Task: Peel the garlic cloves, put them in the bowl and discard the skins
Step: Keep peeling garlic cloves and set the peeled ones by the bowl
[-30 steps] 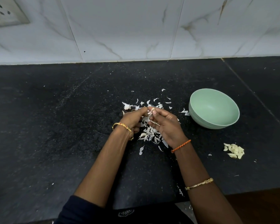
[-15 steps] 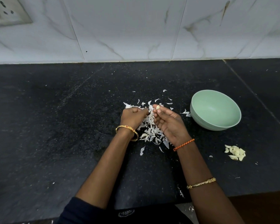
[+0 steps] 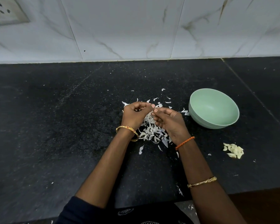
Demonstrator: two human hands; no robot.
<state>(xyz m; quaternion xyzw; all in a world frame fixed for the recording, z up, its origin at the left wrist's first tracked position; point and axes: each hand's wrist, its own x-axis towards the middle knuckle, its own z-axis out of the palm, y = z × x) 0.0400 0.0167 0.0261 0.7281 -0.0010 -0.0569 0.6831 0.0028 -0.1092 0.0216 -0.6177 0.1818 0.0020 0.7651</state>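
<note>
Left hand curled above the skin pile, fingertips meeting those of right hand at the centre of view; something small pinched between the two sets of fingertips, too small to tell whether clove or skin. Right hand likewise curled, thumb and forefinger closed together against the left thumb. Gold bangle on the left wrist, orange thread at the right wrist, second gold bangle further up that forearm.

Black speckled stone countertop below, seam running diagonally at 2 o'clock. Grey-white marbled wall tiles behind, switch plate at 10 o'clock in the corner.

Skins papery, white, curled, heaped under both hands with loose flakes scattered toward 12 and 1 o'clock. Mint-green bowl at 3 o'clock from the hands, tipped toward the viewer, inside bare. Peeled cloves, pale yellow and glossy, in a small cluster on the counter at 5 o'clock from the bowl, well apart from the skins.
</note>
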